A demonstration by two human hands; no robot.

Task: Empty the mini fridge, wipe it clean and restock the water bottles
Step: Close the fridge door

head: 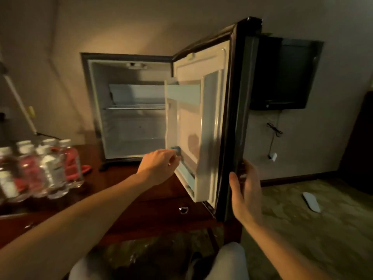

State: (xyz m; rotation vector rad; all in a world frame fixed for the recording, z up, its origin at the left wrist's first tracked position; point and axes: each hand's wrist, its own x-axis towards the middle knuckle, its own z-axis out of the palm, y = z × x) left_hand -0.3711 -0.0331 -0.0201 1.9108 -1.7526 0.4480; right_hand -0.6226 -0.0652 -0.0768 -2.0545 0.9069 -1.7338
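- Nearest, the right hand [245, 191] wraps its grip round the outer edge of the fridge door [210, 126], thumb on the near side, fingers behind.
- Left of it, the left hand [159, 165] reaches into the door's lower shelf, its grip pinching a small dark cloth [176, 150].
- Beyond the left hand, the fridge [129, 110] stands open on the table [141, 201], inside bare.
- Far left of both hands, water bottles [40, 168] cluster upright on the table.

Water bottles [40, 166] left of mini fridge [129, 106] — both on table [129, 190]
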